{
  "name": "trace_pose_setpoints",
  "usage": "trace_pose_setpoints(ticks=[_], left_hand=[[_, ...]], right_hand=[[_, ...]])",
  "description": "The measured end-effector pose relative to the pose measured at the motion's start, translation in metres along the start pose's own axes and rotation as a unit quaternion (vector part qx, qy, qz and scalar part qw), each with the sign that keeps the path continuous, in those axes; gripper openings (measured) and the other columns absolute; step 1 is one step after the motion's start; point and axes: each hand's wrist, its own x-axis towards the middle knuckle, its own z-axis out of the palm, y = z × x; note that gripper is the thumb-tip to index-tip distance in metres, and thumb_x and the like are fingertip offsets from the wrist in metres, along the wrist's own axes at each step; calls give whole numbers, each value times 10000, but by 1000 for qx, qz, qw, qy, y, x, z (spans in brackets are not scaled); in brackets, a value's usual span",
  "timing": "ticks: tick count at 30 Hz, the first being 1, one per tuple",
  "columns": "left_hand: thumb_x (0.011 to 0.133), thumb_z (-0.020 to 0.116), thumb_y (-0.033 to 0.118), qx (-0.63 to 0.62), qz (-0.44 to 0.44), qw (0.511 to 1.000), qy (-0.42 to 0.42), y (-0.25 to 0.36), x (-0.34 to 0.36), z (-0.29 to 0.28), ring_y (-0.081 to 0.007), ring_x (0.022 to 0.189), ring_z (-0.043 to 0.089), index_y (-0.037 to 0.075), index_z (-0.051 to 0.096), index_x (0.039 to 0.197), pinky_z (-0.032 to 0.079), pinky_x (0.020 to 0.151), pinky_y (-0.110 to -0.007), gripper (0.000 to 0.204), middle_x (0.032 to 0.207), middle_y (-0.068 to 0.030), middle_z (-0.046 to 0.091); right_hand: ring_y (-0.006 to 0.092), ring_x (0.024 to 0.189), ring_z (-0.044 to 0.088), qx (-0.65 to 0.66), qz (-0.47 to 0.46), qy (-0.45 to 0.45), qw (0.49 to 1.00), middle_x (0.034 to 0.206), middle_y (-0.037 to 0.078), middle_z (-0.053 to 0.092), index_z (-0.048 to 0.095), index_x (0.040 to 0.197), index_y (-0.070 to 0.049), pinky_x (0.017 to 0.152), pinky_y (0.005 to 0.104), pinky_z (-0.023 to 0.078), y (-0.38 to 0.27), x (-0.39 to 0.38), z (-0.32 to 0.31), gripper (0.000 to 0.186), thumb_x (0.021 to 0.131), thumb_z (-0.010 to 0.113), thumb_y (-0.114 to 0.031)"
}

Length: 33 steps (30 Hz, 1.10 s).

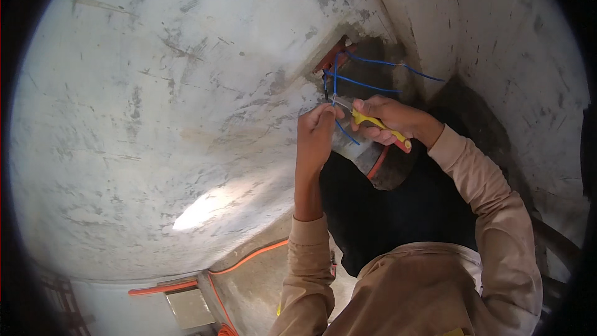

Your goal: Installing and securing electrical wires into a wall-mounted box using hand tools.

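Several blue wires come out of a red wall box set in a rough recess in the plaster. My left hand pinches one blue wire below the box, and its loose tail hangs past my fingertips. In my right hand are pliers with yellow and red handles. Their metal jaws meet the pinched wire just above my left fingers; whether they are closed on it is too small to tell. Two other blue wires stick out to the right, untouched.
A pale, scuffed wall fills the left side, and another wall meets it at a corner on the right. Along the floor at lower left run an orange conduit and a flat pale panel. My dark-trousered legs are beneath my hands.
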Motion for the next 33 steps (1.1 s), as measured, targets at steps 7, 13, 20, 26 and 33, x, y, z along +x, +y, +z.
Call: trace_pose_setpoints(ticks=[7, 13, 20, 26, 33], left_hand=[[917, 495, 163, 1, -66, 997, -43, 1, -2, 0, -95, 658, 457, -28, 632, 848, 375, 602, -273, 245, 680, -16, 523], [979, 518, 249, 159, 115, 978, 70, -21, 5, 20, -124, 555, 451, -31, 627, 826, 365, 534, -307, 337, 630, 5, 476], [940, 574, 441, 177, 55, 980, 74, -6, 1, 44, -279, 668, 597, -12, 622, 776, 452, 662, -405, 484, 660, -139, 597], [853, 694, 490, 153, 27, 981, 117, -33, 12, 49, -266, 543, 500, -18, 543, 628, 408, 568, -404, 576, 557, -116, 520], [854, 726, 383, 224, 77, 951, 198, -31, 7, 50, -137, 510, 384, -6, 524, 611, 341, 507, -356, 502, 530, -45, 419]], right_hand=[[121, 501, 506, -380, -142, 249, 879, 642, 64, 528, 552, 984, -3, 462, 307, 413, 3, -18, 18, 365, 1021, 474, -357], [107, 496, 484, -633, -237, 244, 695, 663, 39, 532, 551, 1013, 2, 432, 265, 388, 7, -7, -3, 318, 1034, 458, -302], [312, 584, 639, -504, -65, 227, 831, 732, 193, 631, 566, 955, 44, 513, 400, 461, -12, -28, 30, 253, 982, 522, -205], [241, 560, 651, -816, -232, 313, 427, 684, 141, 624, 565, 920, -31, 470, 393, 478, 12, -15, -2, 115, 948, 519, -131], [342, 705, 684, -841, -114, 465, 250, 725, 138, 653, 577, 914, -14, 667, 429, 549, 36, -19, 36, 118, 870, 593, -123]])
